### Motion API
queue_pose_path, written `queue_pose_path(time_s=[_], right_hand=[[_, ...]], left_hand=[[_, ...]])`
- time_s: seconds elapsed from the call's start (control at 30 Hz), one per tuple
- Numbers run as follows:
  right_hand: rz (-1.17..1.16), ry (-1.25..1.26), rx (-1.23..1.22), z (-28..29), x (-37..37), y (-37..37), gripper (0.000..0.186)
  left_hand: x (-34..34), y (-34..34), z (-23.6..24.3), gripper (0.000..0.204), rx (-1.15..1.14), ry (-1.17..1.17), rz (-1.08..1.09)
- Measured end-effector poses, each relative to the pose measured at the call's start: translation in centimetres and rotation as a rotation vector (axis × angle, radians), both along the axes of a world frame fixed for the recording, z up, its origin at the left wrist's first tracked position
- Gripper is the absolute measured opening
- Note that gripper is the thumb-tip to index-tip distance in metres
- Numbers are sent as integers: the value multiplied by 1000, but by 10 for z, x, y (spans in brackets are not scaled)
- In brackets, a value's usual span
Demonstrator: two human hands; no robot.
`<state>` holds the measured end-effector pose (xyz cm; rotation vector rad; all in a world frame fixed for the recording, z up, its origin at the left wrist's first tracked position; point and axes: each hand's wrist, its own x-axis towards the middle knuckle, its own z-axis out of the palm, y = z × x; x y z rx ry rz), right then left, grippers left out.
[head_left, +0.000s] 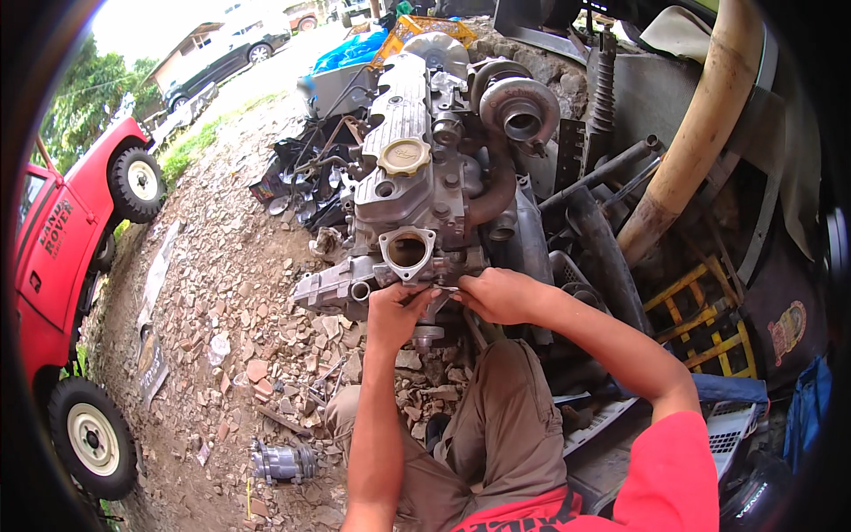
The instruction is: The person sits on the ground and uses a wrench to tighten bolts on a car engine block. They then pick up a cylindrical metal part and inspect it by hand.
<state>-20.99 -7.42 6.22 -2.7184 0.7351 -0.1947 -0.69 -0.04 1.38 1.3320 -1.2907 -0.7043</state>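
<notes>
L hand [397, 307] & R hand [498, 296]: fingers curled, tips close tog. at small shiny metal bit [448, 288]; can't tell if either grips it. Engine [383, 209] directly ahead, dull grey cast metal, grimy. Just above L hand: 3-cornered flange [389, 254] w/ round opening. Farther up: round tan cap [403, 156]; snail-shaped turbo [542, 106] to R. Beyond: smooth bamboo pole [696, 133] R, jagged stones [266, 341] L, glossy red vehicle [75, 226] far L.

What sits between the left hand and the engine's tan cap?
In the head view, a triangular flange, then grey cover with a round hole.
</notes>
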Motion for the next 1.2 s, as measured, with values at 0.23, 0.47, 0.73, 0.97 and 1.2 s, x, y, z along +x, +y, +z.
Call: queue_pose_path(time_s=[0.23,0.47,0.73,0.97,1.2], right_hand=[[83,442,-93,66,32,2,16],[141,603,-136,75,48,-1,16],[228,403,-168,59,18,-21,15],[96,-337,68,-43,-12,-28,23],[-32,-535,-119,-83,-2,-16,25]], left_hand=[[7,-7,-11,10,-24,-48,-30],[-1,-7,-10,12,-58,-112,40],[-9,-5,-12,14,-120,-143,110],[-13,-6,-20,14,-159,-91,134],[-10,-8,-17,12,-103,-27,56]])
